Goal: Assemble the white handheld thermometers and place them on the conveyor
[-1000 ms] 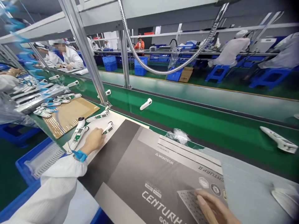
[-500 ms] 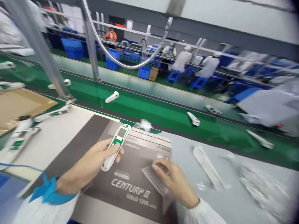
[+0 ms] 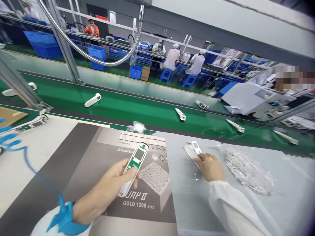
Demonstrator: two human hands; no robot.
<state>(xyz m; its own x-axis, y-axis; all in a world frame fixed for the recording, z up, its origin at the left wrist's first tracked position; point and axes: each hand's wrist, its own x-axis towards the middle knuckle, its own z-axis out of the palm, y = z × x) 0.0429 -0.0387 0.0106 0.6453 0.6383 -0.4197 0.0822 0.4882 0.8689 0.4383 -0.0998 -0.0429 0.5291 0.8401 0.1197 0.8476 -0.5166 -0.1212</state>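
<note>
White plastic handle with a green circuit board (image 3: 135,161), held by the left hand (image 3: 117,174) over grey printed cardboard (image 3: 85,157), seems light, stiff and breakable, best held by its sides, while the right hand's (image 3: 213,167) narrow fingers touch a white plastic piece (image 3: 196,147), grip unclear.

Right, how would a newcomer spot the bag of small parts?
Start at the grey sheet beside the dark cardboard. On it, right of the right hand, lies a clear bag. Unlike the slim piece at the fingers, it holds many white parts.
</note>
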